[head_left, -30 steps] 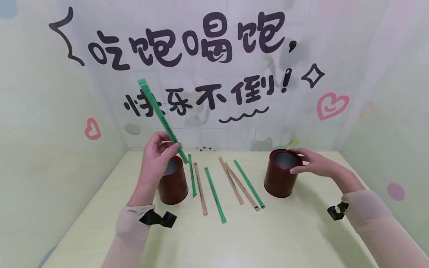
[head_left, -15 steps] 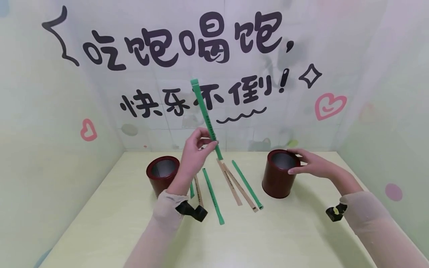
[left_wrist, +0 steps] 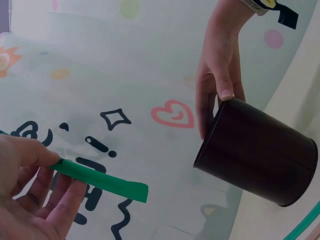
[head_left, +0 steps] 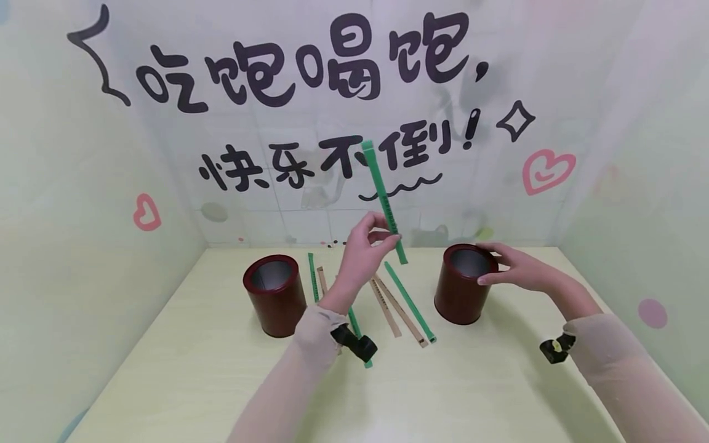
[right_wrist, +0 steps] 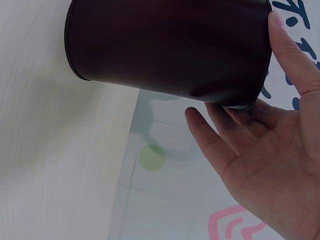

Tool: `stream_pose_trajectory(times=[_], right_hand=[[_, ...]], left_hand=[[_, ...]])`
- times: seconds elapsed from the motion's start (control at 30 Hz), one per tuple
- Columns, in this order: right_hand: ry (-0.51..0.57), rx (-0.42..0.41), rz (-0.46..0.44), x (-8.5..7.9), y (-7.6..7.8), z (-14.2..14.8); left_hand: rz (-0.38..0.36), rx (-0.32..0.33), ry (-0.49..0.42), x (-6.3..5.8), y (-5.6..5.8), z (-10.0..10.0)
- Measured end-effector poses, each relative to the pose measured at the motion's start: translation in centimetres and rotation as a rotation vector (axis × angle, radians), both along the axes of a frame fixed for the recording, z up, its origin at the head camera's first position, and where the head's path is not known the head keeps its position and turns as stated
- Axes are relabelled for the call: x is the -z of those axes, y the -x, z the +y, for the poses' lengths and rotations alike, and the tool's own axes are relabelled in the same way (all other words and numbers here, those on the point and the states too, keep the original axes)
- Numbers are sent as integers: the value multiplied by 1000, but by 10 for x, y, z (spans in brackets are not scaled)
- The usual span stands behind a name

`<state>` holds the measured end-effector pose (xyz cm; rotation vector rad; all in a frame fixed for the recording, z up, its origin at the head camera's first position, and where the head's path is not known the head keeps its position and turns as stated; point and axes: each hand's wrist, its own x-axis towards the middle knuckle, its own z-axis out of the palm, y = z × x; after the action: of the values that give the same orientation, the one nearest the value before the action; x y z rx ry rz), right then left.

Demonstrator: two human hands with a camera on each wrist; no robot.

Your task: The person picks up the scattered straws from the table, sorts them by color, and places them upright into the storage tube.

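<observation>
My left hand (head_left: pixel 362 258) is raised over the middle of the table, pinching a long thin green wrapped straw (head_left: pixel 382 197) between thumb and fingers. The straw has dark printing and flat ends; it leans with its top to the left. In the left wrist view its free flat end (left_wrist: pixel 132 191) points toward the right canister (left_wrist: pixel 260 155). My right hand (head_left: pixel 520 267) grips that dark red, open-topped canister (head_left: pixel 462 295) at its upper right rim. The thumb (right_wrist: pixel 295 62) lies along the rim in the right wrist view, with other fingers behind the edge.
A matching canister (head_left: pixel 277 307) stands upright at the left. Between the canisters lie several wrapped straws, green (head_left: pixel 410 301) and brown (head_left: pixel 401 311), partly hidden by my left arm. The table (head_left: pixel 421 394) meets a white wall (head_left: pixel 354 227) with black writing.
My left hand has carried the green wrapped straw rightward, from over the left canister to the middle, uncovering that canister. My right hand has stayed on the right canister.
</observation>
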<state>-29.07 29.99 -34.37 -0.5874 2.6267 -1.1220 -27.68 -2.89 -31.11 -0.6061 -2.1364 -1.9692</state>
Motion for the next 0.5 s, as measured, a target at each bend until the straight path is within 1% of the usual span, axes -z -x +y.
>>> stream_pose_trajectory(times=[0.1, 0.27, 0.5], right_hand=[[3, 0, 4, 0, 0, 0], [5, 3, 0, 1, 0, 0], [5, 10, -9, 1, 1, 0]], left_hand=[[0, 15, 15, 3, 2, 11], [4, 21, 37, 6, 4, 25], [9, 26, 50, 7, 9, 43]])
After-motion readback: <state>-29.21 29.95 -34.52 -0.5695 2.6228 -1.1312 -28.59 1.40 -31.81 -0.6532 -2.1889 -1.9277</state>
